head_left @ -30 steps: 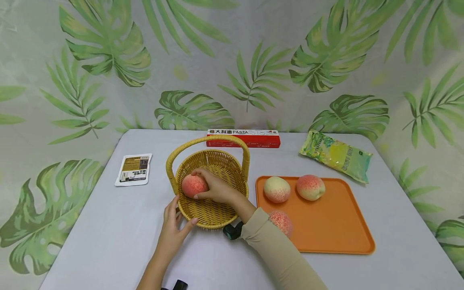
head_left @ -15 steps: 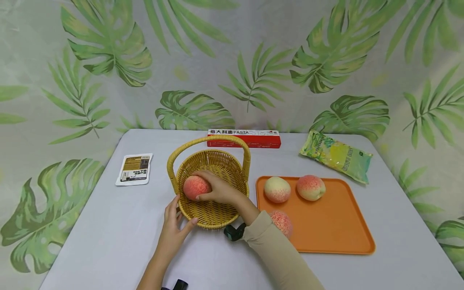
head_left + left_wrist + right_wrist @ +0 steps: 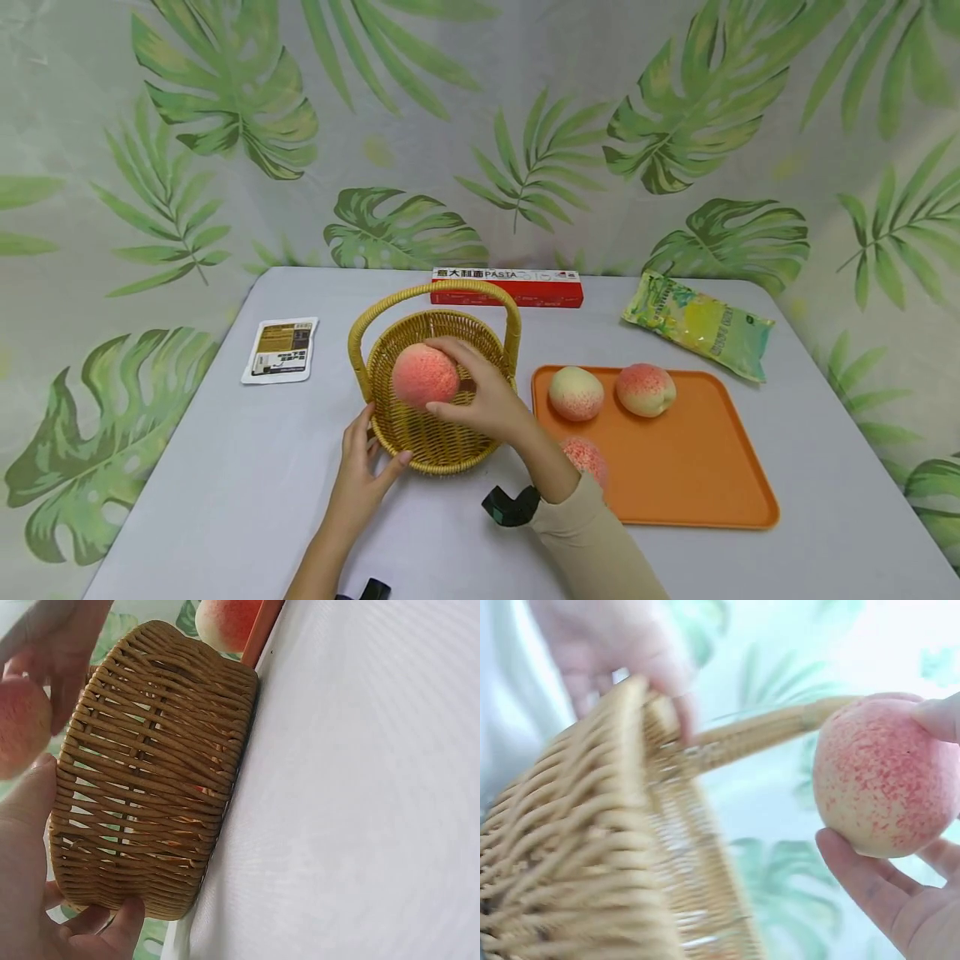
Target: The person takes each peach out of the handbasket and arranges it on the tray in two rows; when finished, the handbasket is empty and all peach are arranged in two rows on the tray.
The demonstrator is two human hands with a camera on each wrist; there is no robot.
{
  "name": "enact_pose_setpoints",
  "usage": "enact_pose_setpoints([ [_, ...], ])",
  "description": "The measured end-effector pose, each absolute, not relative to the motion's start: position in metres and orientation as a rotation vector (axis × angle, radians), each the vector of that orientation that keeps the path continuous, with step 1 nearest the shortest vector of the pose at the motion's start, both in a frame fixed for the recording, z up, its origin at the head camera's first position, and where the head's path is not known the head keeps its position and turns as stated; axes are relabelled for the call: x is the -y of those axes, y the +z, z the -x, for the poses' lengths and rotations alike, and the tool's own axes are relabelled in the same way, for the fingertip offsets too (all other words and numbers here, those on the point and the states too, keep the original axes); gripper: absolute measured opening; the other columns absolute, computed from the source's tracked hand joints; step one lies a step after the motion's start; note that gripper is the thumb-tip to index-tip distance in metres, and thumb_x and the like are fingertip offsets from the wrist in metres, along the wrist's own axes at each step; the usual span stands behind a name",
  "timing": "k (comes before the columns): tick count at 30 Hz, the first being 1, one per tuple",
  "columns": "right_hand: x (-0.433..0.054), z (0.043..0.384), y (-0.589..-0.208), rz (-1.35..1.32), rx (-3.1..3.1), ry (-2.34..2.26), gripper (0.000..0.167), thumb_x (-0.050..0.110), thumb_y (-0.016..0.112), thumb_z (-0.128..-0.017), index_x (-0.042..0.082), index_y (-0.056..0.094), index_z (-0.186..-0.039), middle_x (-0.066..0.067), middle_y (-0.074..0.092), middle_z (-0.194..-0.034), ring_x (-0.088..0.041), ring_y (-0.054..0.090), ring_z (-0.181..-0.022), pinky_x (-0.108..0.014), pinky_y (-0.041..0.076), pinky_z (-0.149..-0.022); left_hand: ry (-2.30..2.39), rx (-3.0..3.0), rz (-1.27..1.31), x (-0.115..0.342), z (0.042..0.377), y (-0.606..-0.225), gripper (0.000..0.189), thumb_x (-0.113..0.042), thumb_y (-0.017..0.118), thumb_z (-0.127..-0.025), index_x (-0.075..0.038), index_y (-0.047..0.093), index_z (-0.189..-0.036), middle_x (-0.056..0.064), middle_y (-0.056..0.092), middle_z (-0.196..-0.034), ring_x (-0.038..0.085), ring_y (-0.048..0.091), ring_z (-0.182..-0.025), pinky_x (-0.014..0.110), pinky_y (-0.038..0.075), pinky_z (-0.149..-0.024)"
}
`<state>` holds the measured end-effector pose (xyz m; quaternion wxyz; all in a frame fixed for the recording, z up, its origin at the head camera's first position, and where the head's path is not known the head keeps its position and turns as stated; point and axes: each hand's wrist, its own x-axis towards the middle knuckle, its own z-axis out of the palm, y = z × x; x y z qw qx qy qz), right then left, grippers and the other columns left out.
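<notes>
A round yellow wicker basket point(image 3: 427, 450) with an arched handle stands on the table. My right hand point(image 3: 483, 392) holds a pink peach point(image 3: 425, 375) between thumb and fingers. In the right wrist view this peach point(image 3: 889, 776) is up beside the basket's rim, level with the handle. My left hand point(image 3: 363, 458) grips the near left side of the basket. Its thumb lies at the rim and its fingers curl against the woven wall point(image 3: 150, 772) in the left wrist view. Inside the basket only bare weave shows.
Right of the basket lies an orange tray point(image 3: 690, 450) with a pale peach point(image 3: 576, 393), a red-and-cream peach point(image 3: 645, 390) and a peach point(image 3: 585, 458) partly behind the right forearm. Behind are a red pasta box point(image 3: 506, 292) and a green packet point(image 3: 697, 325); a white-and-brown pouch point(image 3: 281, 350) lies left.
My right hand has lifted the peach up from the basket's inside and moved slightly right and toward the camera. My left hand stays at the basket's side.
</notes>
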<state>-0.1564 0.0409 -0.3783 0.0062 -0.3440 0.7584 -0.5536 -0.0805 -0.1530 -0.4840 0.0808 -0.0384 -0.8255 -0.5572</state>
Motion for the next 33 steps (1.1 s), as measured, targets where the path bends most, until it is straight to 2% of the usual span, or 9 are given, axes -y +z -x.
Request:
enact_pose_setpoints([
  [5,-0.077,0.136,-0.365,1.089,-2.326,-1.972,0.067,0.000,0.071,-0.072,0.005,0.041,-0.131,-0.010,0.038,-0.132,-0.026,0.045,-0.111,-0.034,0.051,-0.080,-1.696,2.463,0.103,0.152,0.082,-0.484,0.084,-0.011,0.068,-0.080,-0.008,0.013,-0.143,0.020,0.017,-0.139,0.034,0.029,-0.124,0.039,0.031,-0.101],
  [9,-0.113,0.127,-0.373,1.113,-2.373,-2.077,0.070,-0.003,0.070,-0.069,0.001,0.039,-0.131,-0.012,0.037,-0.132,-0.027,0.042,-0.112,-0.035,0.051,-0.081,-1.710,2.471,0.094,0.152,0.082,-0.483,0.084,-0.015,0.068,-0.081,-0.010,0.012,-0.144,0.019,0.016,-0.139,0.032,0.029,-0.123,0.037,0.030,-0.102],
  [12,-0.140,0.116,-0.377,1.079,-2.453,-2.109,0.071,-0.007,0.067,-0.066,-0.002,0.038,-0.131,-0.016,0.039,-0.131,-0.027,0.043,-0.112,-0.031,0.049,-0.084,-1.713,2.465,0.097,0.151,0.081,-0.480,0.084,-0.019,0.068,-0.081,-0.013,0.012,-0.144,0.017,0.017,-0.140,0.030,0.029,-0.122,0.034,0.029,-0.102],
  [17,-0.178,0.095,-0.384,0.970,-2.648,-2.108,0.072,-0.016,0.062,-0.061,-0.008,0.037,-0.129,-0.017,0.042,-0.126,-0.020,0.046,-0.105,-0.020,0.046,-0.085,-1.727,2.470,0.095,0.145,0.073,-0.454,0.082,-0.013,0.066,-0.082,-0.004,0.012,-0.143,0.023,0.016,-0.138,0.036,0.029,-0.122,0.040,0.029,-0.102],
  [20,-0.198,0.085,-0.394,0.849,-2.742,-2.112,0.074,-0.022,0.060,-0.060,-0.011,0.036,-0.128,-0.015,0.043,-0.125,-0.018,0.046,-0.102,-0.016,0.046,-0.082,-1.717,2.480,0.089,0.143,0.072,-0.448,0.081,-0.011,0.066,-0.082,-0.001,0.012,-0.142,0.024,0.016,-0.137,0.037,0.029,-0.121,0.041,0.029,-0.101],
  [23,-0.216,0.080,-0.414,0.615,-2.805,-2.139,0.075,-0.024,0.059,-0.062,-0.009,0.035,-0.131,-0.010,0.043,-0.125,-0.016,0.045,-0.102,-0.014,0.046,-0.081,-1.722,2.478,0.087,0.144,0.072,-0.449,0.082,-0.011,0.066,-0.082,-0.001,0.011,-0.142,0.025,0.016,-0.138,0.037,0.029,-0.122,0.040,0.029,-0.102],
  [29,-0.238,0.065,-0.449,0.093,-2.966,-2.030,0.074,-0.015,0.067,-0.068,0.003,0.039,-0.134,-0.006,0.042,-0.128,-0.015,0.044,-0.098,-0.009,0.045,-0.076,-1.718,2.475,0.096,0.143,0.073,-0.451,0.082,-0.009,0.066,-0.082,-0.002,0.012,-0.142,0.025,0.016,-0.137,0.037,0.029,-0.123,0.038,0.030,-0.101],
  [33,-0.246,0.059,-0.465,-0.034,-3.031,-1.942,0.072,-0.007,0.071,-0.070,0.005,0.041,-0.134,-0.007,0.042,-0.128,-0.012,0.044,-0.095,-0.007,0.045,-0.073,-1.707,2.473,0.098,0.143,0.072,-0.450,0.081,-0.009,0.066,-0.082,-0.002,0.012,-0.142,0.025,0.016,-0.137,0.037,0.030,-0.123,0.039,0.030,-0.101],
])
